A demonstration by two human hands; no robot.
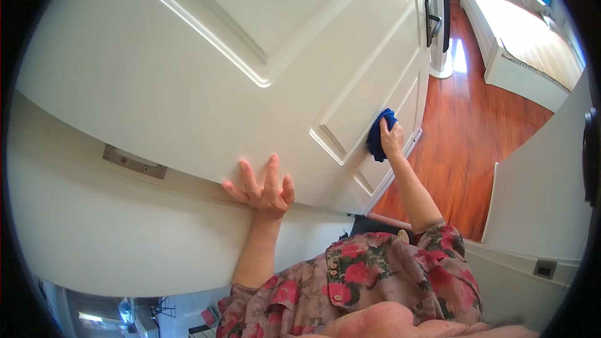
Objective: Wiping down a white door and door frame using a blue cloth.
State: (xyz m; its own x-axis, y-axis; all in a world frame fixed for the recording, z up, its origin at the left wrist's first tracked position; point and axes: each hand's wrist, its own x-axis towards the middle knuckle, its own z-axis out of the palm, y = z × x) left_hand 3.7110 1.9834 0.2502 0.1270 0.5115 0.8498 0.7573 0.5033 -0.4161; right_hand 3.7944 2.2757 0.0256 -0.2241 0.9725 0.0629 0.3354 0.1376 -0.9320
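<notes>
A white panelled door fills much of the view, its raised mouldings running away to the right. My right hand presses a bunched dark blue cloth against the lower part of the door, beside a recessed panel. Near the hinge-side edge, my left hand rests with spread fingers on the door and holds nothing. Left of it, a metal hinge with screws shows between the door and the frame. The door's dark lever handle is on its far edge.
Beyond the door lies a reddish wooden floor with a white bed at the upper right. A white upright appliance stands just behind the handle. At the right is another white door; a strike plate sits in the frame below it.
</notes>
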